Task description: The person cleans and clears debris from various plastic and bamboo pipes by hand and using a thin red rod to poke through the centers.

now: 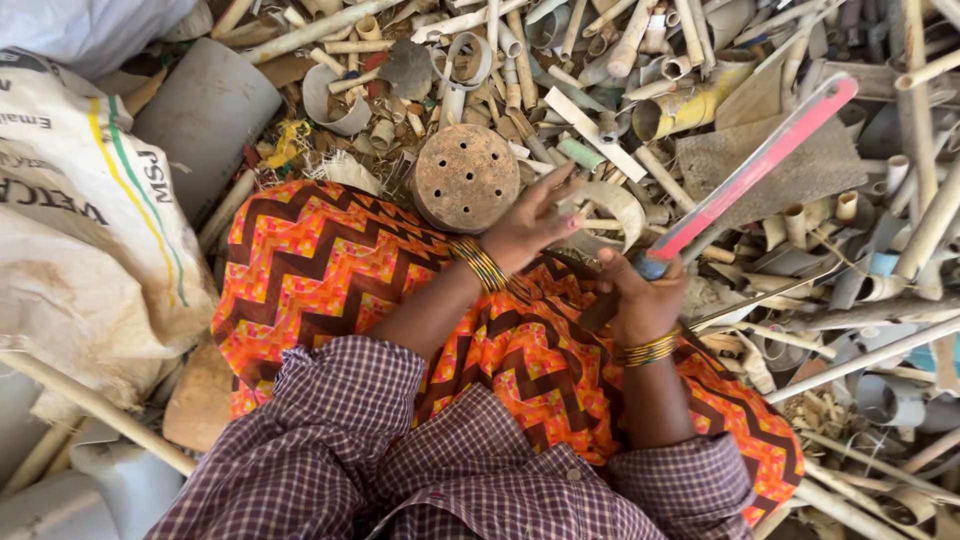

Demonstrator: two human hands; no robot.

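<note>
Looking down from my head camera, I see my lap covered in orange and brown zigzag cloth (330, 260), with my checked purple sleeves (330, 450) at the bottom edge. My right hand (640, 300) is closed in a fist around the blue handle of a long flat tool with a red blade (760, 165), which slants up and away to the right over the heap. My left hand (530, 225) is open with fingers spread, its fingertips touching a curved, pale piece of cut pipe (620, 205) just beyond my knees. Gold bangles circle both wrists. Just beside my left hand lies a round, rusty brown disc with holes (467, 177). All around spreads a dense pile of cut plastic pipe scraps (600, 60). A white woven sack (80, 220) sits at the left.
</note>
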